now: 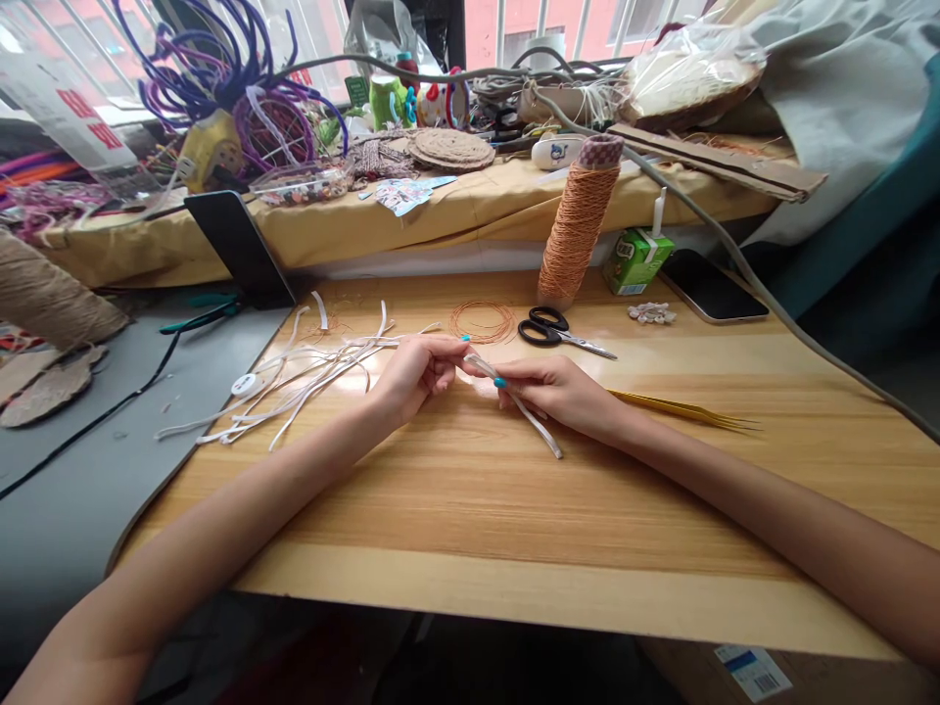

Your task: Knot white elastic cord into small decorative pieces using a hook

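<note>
Over the middle of the wooden table (382, 509), my right hand (565, 392) pinches a thin white strip (536, 428) between thumb and fingers. One end of the strip sticks up towards my left hand; the other slants down past my palm. My left hand (422, 372) is closed, its fingers curled and the index fingertip close to the strip's upper end. Whatever its fingers hold, if anything, is too small to make out. Several loose white strips (308, 387) lie tangled to the left. Just beyond my hands are black-handled scissors (547, 328) and a coil of thin orange cord (483, 321).
Golden tweezers (682, 408) lie by my right forearm. A tall cone of orange cord (580, 225), a green drink carton (637, 260) and a phone (712, 286) stand or lie behind. A dark upright device (239, 247) is at left. A grey cable (734, 255) crosses at right.
</note>
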### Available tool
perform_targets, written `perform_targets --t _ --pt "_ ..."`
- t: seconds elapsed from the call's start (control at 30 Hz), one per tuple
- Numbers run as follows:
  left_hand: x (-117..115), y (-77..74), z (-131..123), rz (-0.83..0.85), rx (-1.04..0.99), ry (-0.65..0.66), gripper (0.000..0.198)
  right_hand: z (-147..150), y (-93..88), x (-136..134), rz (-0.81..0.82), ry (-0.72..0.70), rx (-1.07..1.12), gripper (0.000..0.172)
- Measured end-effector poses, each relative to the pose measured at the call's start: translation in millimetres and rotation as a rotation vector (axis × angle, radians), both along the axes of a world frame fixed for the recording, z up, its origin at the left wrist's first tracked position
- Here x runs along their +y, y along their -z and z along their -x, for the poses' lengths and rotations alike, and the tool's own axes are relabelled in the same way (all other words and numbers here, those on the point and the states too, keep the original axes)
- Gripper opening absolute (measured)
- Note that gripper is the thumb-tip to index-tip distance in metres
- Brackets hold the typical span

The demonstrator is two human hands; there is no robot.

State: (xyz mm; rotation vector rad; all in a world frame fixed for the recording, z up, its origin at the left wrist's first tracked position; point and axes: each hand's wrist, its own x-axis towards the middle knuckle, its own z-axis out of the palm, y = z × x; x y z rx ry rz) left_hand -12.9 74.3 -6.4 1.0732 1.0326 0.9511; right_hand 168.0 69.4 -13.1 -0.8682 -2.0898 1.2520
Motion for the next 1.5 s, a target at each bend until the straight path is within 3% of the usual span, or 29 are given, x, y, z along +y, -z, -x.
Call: perform_targets --t 0.17,0.27,0.43,0.77,0.93,1.2,1.5 --pt "-5.8 2.9 -5.2 -0.137 0.039 0.026 0.017 -1.3 2.5 0.4 0.078 0.053 0.026 0.032" --pt "-10.4 4.4 -9.2 -0.201 0.030 -0.010 0.024 -1.3 3.7 0.6 0.097 0.081 0.050 0.027" --pt "-10.7 5.9 -9.4 -0.257 0.093 -0.089 0.017 0.1 5.7 0.8 0.166 0.139 0.139 0.016" --pt "-8.9 6.5 -9.5 -0.211 0.184 -0.120 0.020 0.9 5.9 -0.6 0.170 0.128 0.157 0.012" --pt "-9.2 6.0 -9.6 -0.217 0.176 -0.117 0.021 0.5 1.6 -0.2 0.138 0.070 0.059 0.030" --pt "-8.1 6.7 -10.0 -0.222 0.075 -0.067 0.024 2.2 1.3 0.6 0.180 0.124 0.042 0.022" --pt "-12.1 4.2 -10.0 -0.303 0.234 -0.074 0.020 2.1 1.4 -0.3 0.170 0.140 0.049 0.023"
